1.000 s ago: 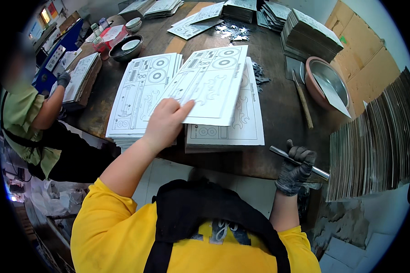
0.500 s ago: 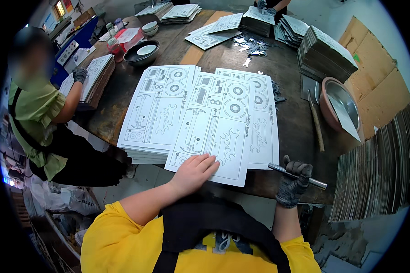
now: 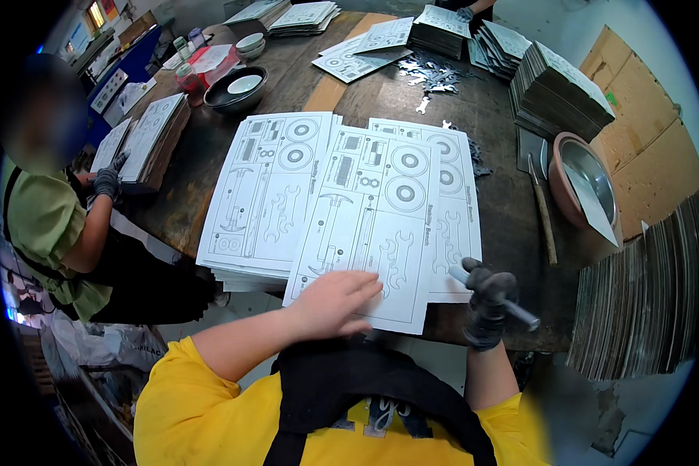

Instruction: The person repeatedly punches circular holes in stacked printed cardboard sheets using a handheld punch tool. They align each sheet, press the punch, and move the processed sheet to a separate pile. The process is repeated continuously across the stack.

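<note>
My bare left hand (image 3: 334,304) lies with fingers stretched over the lower edge of a white printed sheet (image 3: 363,225), which shows line drawings of wrenches, a hammer and discs. To its right, my gloved right hand (image 3: 489,299) is closed around a shiny metal rod (image 3: 525,317), slightly smeared by motion. The rod's far end is by the lower right corner of another printed sheet (image 3: 456,225), partly covered by the middle one. On the left, a stack of similar printed sheets (image 3: 260,186) also lies partly under the middle sheet.
Small metal wrench-shaped pieces (image 3: 435,78) lie scattered farther back. At right are a wooden-handled tool (image 3: 542,210), a pinkish basin (image 3: 555,175) and tall stacks of boards (image 3: 637,303). A co-worker's gloved hand (image 3: 107,182) rests by a stack at left; a black bowl (image 3: 217,97) stands nearby.
My right hand has shifted slightly left and up with the rod. The middle sheet has slid a little toward me and right, and my left hand has moved toward me. The co-worker's hand has come lower.
</note>
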`<state>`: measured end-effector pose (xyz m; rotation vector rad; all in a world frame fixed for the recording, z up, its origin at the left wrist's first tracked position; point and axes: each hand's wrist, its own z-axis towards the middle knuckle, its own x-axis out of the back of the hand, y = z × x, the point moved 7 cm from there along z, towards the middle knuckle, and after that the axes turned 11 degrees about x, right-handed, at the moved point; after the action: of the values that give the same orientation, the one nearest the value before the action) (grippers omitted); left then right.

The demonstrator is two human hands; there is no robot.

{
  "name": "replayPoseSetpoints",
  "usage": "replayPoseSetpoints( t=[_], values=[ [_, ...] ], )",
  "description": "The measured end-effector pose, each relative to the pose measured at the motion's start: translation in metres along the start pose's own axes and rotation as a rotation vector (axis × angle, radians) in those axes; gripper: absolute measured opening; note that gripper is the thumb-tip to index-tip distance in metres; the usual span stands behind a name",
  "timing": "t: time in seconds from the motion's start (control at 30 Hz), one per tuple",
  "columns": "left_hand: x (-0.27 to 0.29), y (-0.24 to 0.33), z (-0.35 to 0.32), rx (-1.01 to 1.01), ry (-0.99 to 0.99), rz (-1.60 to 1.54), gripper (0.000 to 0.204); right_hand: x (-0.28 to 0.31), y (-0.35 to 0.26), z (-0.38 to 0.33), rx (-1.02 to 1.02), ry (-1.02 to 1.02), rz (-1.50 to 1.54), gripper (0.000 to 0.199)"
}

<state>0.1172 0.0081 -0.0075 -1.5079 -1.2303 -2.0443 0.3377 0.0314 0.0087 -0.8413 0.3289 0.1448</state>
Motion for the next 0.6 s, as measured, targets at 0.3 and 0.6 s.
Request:
replayPoseSetpoints(
  t=[0.3, 0.6],
  values=[
    [0.000, -0.084, 0.154, 0.039, 0.079, 0.179, 0.061, -0.094, 0.059, -0.033, 0.278, -1.399, -0.944, 0.011],
    [0.001, -0.162, 0.251, 0.411, 0.098, 0.348, 0.068, -0.090, 0.069, -0.033, 0.161, -1.418, -0.928, 0.014]
  ],
)
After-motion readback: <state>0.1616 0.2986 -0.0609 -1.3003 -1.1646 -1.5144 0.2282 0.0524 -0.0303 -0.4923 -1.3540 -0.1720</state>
